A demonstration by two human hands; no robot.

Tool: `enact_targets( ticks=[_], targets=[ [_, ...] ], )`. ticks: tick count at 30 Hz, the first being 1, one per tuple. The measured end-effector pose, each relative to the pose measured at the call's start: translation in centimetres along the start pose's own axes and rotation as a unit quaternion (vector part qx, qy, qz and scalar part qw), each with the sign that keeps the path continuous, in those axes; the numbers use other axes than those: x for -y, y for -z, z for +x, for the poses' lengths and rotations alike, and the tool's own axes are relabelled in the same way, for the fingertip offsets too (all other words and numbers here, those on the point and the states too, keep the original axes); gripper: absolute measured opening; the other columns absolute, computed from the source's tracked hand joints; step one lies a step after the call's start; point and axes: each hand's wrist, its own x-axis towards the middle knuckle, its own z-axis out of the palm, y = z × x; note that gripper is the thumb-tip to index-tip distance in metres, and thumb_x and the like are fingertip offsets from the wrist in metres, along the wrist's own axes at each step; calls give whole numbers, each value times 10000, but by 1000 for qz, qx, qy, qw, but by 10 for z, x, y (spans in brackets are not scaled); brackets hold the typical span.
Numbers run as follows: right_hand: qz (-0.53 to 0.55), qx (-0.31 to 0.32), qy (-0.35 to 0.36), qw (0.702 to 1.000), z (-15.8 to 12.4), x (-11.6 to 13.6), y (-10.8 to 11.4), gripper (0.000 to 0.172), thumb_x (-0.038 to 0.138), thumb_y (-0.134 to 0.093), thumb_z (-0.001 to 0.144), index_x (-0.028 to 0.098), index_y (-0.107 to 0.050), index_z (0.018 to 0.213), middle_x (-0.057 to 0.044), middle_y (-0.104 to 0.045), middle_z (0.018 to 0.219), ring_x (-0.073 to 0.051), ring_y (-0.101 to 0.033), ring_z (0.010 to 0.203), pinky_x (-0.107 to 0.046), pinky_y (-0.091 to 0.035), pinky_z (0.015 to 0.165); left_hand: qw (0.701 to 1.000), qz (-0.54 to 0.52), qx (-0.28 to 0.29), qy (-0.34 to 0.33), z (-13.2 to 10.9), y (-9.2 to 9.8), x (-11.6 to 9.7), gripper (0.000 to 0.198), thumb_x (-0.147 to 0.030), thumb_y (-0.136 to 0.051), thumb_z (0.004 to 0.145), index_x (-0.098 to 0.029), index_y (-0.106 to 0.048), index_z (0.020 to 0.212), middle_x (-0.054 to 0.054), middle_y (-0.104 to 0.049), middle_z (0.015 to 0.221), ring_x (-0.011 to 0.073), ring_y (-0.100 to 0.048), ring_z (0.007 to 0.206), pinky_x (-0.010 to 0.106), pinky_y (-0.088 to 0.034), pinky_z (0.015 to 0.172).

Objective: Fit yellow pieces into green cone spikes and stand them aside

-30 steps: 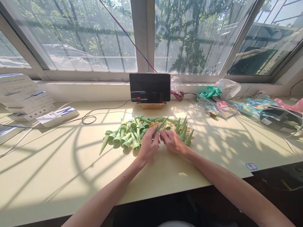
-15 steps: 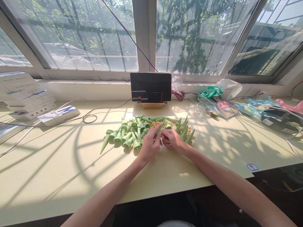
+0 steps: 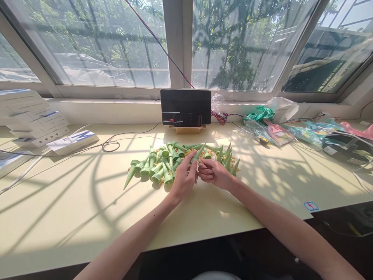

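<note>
My left hand (image 3: 185, 177) is closed round a green plastic spike (image 3: 199, 151), its pointed tip slanting up and to the right. Close beside it, my right hand (image 3: 215, 173) is curled with thumb and forefinger pinched together near the spike's lower end; what it grips, if anything, is hidden by the fingers. A heap of similar hollow green spikes (image 3: 157, 177) lies to the left of my hands, several with their wide rims showing. More spikes (image 3: 227, 157) stand or lean to the right. Small tan pieces (image 3: 190, 154) lie among them behind my hands.
A dark tablet (image 3: 185, 102) with a phone (image 3: 189, 120) before it stands on a cardboard support (image 3: 188, 131) at the back. White boxes (image 3: 32, 116) are stacked at left, near a black cable (image 3: 110, 146). Plastic-wrapped items (image 3: 279, 134) lie at right.
The spike in my left hand has shifted slightly up and to the right. My right hand has drawn a little lower, its fingers now more tightly curled.
</note>
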Motion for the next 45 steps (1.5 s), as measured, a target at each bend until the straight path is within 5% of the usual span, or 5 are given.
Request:
enact_targets(
  ticks=[22, 30, 33, 38, 45],
  targets=[
    [-135, -52, 67, 987, 2, -8, -1, 476, 540, -622, 923, 226, -437, 616, 91, -238, 520, -83, -170, 473, -261, -143, 467, 1000, 6, -30, -6, -4, -3, -3, 571, -548, -436, 1050, -131, -657, 1372, -51, -530, 515, 131, -528, 463, 262, -452, 516],
    [-400, -145, 238, 873, 1, -12, 3, 464, 454, -567, 1009, 257, -457, 604, -23, -468, 582, -185, -384, 574, -345, -301, 574, 999, 22, -28, -7, -4, -2, -1, 543, -516, -415, 1063, -139, -666, 1360, -52, -537, 532, 121, -519, 447, 263, -454, 534],
    [-417, -151, 259, 858, 1, -12, 2, 443, 421, -560, 1015, 263, -447, 617, -31, -500, 595, -194, -403, 579, -358, -311, 605, 999, 25, -29, -1, -4, -3, -1, 534, -496, -417, 1064, -128, -665, 1361, -53, -533, 514, 121, -516, 444, 261, -455, 538],
    [-373, -133, 203, 896, 2, -13, 0, 492, 463, -527, 1026, 251, -449, 590, -9, -438, 557, -167, -365, 552, -332, -293, 562, 999, 24, -33, -6, -3, -2, -2, 543, -512, -431, 1055, -115, -688, 1322, -47, -537, 491, 121, -508, 433, 253, -444, 514],
    [-102, -52, 39, 993, 4, -11, -3, 460, 522, -612, 932, 223, -443, 625, 91, -225, 515, -83, -166, 458, -251, -130, 451, 999, 21, -27, -22, -4, -1, -4, 541, -510, -441, 1049, -116, -681, 1331, -52, -520, 483, 127, -499, 430, 258, -427, 507]
  ],
)
